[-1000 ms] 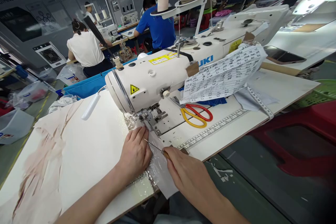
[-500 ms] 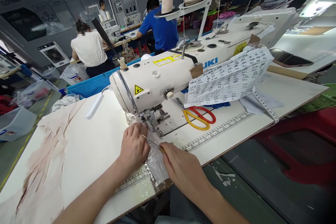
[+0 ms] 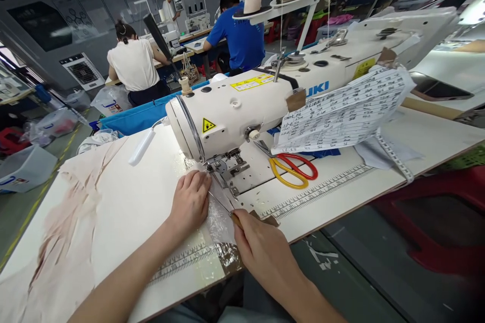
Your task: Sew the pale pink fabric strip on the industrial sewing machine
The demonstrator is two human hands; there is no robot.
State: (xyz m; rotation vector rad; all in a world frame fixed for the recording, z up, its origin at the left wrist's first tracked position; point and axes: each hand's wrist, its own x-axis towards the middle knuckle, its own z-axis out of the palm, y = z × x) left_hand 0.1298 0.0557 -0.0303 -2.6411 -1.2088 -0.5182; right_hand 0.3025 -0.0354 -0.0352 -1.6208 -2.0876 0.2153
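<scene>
My left hand (image 3: 190, 201) lies beside the sewing machine's (image 3: 231, 116) needle area, its bent fingers close together and pressing on a strip of thin white fabric (image 3: 220, 222). In my right hand (image 3: 259, 237) is an awl (image 3: 235, 219), its short yellowish-brown handle wrapped by the fingers. The awl's thin metal shaft points up and left over the fabric, toward the left fingertips. Part of the fabric passes beneath my left hand, and its far end is hidden at the machine head.
Scissors (image 3: 291, 171) with red and yellow handles lie right of the needle area. A handwritten paper sheet (image 3: 341, 116) hangs on the machine front. Pale pink fabric pieces (image 3: 71, 212) lie on the left. A printed ruler (image 3: 322, 189) runs along the table edge. Other people sit beyond.
The white strip's near end has moved toward the machine, uncovering shiny tape at the table edge. The view has shifted slightly left. Both hands keep nearly the same places.
</scene>
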